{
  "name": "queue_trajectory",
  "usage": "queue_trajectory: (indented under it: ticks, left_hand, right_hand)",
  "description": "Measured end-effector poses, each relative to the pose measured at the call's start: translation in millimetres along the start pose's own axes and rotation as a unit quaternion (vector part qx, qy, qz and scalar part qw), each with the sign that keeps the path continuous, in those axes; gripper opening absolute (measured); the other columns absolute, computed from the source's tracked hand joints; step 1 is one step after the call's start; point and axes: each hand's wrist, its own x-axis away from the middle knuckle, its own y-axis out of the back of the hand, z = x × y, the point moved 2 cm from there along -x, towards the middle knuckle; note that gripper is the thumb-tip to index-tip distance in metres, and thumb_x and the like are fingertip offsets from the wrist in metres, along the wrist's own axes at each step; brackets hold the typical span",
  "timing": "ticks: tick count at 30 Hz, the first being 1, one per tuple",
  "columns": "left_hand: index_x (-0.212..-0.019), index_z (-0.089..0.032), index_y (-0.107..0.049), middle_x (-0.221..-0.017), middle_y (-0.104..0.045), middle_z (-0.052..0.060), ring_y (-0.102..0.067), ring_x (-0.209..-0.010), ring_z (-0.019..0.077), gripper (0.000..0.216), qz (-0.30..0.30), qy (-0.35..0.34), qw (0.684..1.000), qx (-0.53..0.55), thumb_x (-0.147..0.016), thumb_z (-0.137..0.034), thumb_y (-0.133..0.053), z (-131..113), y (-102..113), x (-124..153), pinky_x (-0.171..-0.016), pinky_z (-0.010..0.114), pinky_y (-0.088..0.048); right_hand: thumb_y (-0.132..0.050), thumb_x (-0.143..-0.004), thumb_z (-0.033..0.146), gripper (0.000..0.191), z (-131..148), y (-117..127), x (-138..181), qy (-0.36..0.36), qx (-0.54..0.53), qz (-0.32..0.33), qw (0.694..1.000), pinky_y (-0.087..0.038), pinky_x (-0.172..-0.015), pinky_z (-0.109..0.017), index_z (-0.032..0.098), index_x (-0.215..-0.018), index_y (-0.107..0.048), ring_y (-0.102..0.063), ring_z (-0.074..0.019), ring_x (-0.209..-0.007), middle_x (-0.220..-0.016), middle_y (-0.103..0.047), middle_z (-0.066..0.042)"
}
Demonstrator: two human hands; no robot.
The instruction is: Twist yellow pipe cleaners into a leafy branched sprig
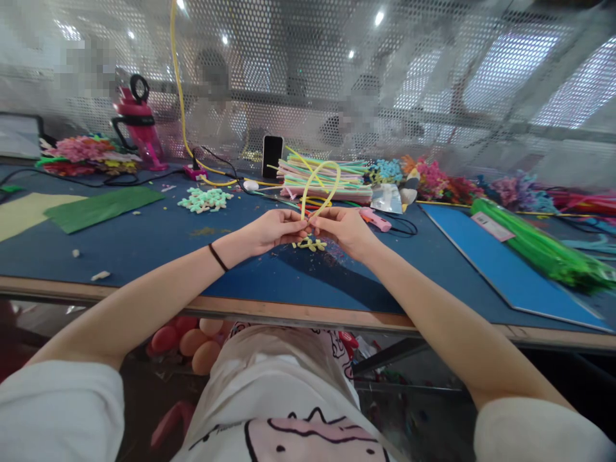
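A pale yellow pipe cleaner (337,172) is bent into a tall loop above my fingers. My left hand (282,230) pinches one end of it between thumb and fingers. Close against that, my right hand (339,230) pinches the other end, so the two ends meet between my fingertips. Just how they cross is hidden by my fingers. Below my hands, several small yellow bent pieces (314,244) lie on the blue table (269,276). Behind the loop rests a stack of pastel pipe cleaners (353,186).
A pink hot glue gun (375,219) lies right of my hands. To the left are mint-green pieces (205,199) and a green sheet (103,208). A phone (273,157) and a pink bottle (144,131) stand behind. At right lies a bag of green pipe cleaners (539,244) on a blue board (486,256).
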Motion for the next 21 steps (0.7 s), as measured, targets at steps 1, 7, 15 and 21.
queue_trajectory:
  ticks: [1,7,15,21]
  left_hand:
    - [-0.083,-0.011,-0.067,-0.073,-0.070,0.003,-0.065,-0.065,0.0068,0.016,0.007,0.004,1.000,-0.002,-0.077,-0.020,-0.079,0.5,0.5,-0.2,-0.069,0.018,-0.054]
    - [-0.087,-0.011,-0.075,-0.078,-0.074,0.006,-0.067,-0.065,0.0085,0.025,-0.005,0.042,0.999,-0.023,-0.071,-0.028,-0.084,1.7,6.4,-1.0,-0.063,0.016,-0.055]
    - [-0.086,-0.012,-0.077,-0.080,-0.075,0.006,-0.066,-0.064,0.0075,0.026,-0.033,0.057,0.997,-0.047,-0.070,-0.032,-0.084,1.0,7.2,-0.1,-0.061,0.015,-0.053]
    - [-0.087,-0.011,-0.077,-0.079,-0.074,0.006,-0.064,-0.064,0.0071,0.033,-0.027,0.053,0.997,-0.047,-0.065,-0.033,-0.087,2.1,7.7,-1.3,-0.063,0.016,-0.053]
  right_hand:
    - [-0.079,-0.072,0.038,0.024,0.3,-0.3,0.5,0.003,0.003,-0.003,1.000,-0.044,-0.061,-0.026,0.016,-0.079,-0.073,-0.055,-0.0108,-0.060,-0.068,-0.065,-0.001]
    - [-0.079,-0.072,0.040,0.026,2.2,0.3,1.5,0.031,0.057,-0.040,0.997,-0.046,-0.063,-0.028,0.015,-0.080,-0.074,-0.057,-0.0123,-0.062,-0.071,-0.068,-0.003]
    - [-0.079,-0.070,0.042,0.030,1.9,2.3,0.8,0.008,0.063,-0.053,0.997,-0.042,-0.058,-0.026,0.014,-0.079,-0.074,-0.053,-0.0109,-0.058,-0.067,-0.065,-0.002]
    - [-0.079,-0.070,0.044,0.034,0.6,-0.1,1.5,0.009,0.075,-0.040,0.996,-0.040,-0.057,-0.026,0.013,-0.084,-0.074,-0.052,-0.0106,-0.058,-0.070,-0.066,-0.003]
